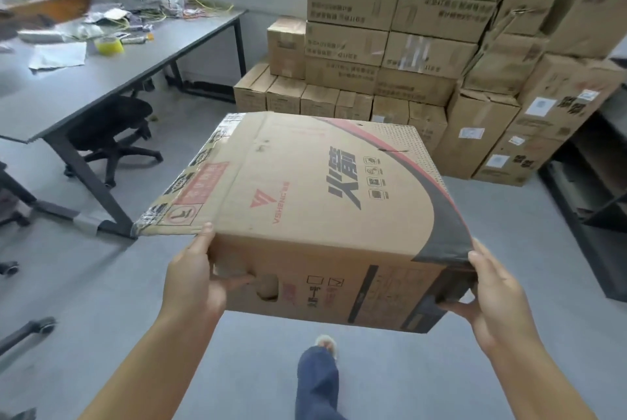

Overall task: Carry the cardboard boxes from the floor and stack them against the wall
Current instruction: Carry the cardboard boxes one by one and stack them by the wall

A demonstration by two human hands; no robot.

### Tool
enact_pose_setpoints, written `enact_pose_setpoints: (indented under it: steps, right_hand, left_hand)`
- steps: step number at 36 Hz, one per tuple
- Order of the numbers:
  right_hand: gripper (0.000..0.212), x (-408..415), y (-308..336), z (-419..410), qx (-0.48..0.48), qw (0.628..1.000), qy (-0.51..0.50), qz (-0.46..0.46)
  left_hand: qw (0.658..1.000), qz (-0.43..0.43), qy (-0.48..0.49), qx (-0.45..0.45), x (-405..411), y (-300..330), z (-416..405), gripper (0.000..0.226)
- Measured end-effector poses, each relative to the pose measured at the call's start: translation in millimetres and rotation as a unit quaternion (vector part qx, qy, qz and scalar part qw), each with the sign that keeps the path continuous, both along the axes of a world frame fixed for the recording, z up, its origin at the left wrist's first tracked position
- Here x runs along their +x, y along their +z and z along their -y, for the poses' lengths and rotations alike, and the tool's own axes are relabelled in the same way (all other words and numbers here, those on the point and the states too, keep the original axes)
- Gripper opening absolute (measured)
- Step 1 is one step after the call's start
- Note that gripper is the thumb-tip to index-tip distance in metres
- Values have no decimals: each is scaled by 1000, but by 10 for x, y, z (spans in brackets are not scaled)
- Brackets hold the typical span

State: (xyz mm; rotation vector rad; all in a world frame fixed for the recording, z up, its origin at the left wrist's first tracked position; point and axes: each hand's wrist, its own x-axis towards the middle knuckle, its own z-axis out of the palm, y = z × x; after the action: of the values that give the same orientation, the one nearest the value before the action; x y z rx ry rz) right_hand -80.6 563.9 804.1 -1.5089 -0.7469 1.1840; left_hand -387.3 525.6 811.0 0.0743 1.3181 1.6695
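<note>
I hold a brown cardboard box (315, 202) with red and grey print in the air in front of me, above the grey floor. My left hand (193, 280) grips its near left corner, thumb on the top flap, which sticks out loose to the left. My right hand (492, 290) grips the near right corner from the side and below. Ahead, a tall stack of cardboard boxes (390, 46) stands against the wall under the window. More stacked boxes (529, 100) lean at its right.
A grey desk (112, 73) with clutter and a yellow tape roll (109, 45) stands at the left, a black office chair (112, 134) under it. A dark shelf unit (597, 195) lines the right. My leg and foot (320, 372) step over open grey floor.
</note>
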Motion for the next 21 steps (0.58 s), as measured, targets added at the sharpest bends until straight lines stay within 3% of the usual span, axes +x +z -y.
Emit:
enact_pose_setpoints:
  steps: [13, 21]
  right_hand:
    - [36, -453, 367, -2828, 55, 998, 28, -11]
    - [37, -657, 626, -4385, 90, 996, 5, -5]
  left_hand:
    - [998, -6, 48, 32, -460, 316, -2596, 14]
    - [996, -28, 4, 86, -578, 538, -4251, 13]
